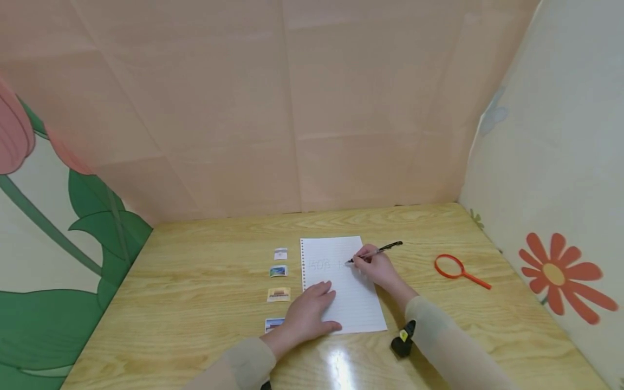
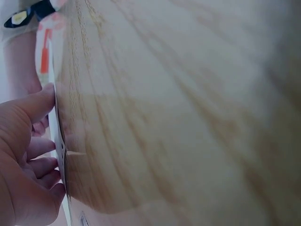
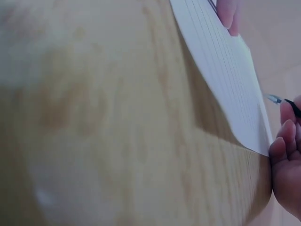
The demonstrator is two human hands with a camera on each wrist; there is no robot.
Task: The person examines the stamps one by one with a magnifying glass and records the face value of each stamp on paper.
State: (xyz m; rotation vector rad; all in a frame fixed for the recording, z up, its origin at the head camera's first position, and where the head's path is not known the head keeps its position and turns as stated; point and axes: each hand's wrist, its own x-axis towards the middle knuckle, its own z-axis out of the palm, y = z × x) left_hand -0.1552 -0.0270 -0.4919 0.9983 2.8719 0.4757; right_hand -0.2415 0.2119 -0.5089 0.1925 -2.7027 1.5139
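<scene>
wood-grain table (image 1: 195,271), light glare (image 1: 339,368) | behind: creased pinkish covering (image 1: 219,108) | right: pale wall (image 1: 551,135), red flower (image 1: 554,274) | left: green leaves (image 1: 44,325)

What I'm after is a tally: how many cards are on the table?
4, in a column left of the paper: farthest card, second card, third card and nearest card, partly hidden by the left hand. Others could be hidden under it.

cream sleeves (image 1: 446,336), black wrist gear (image 1: 401,348)
the gear under the right sleeve is rounded and bears a small yellow mark (image 1: 403,335).
</scene>
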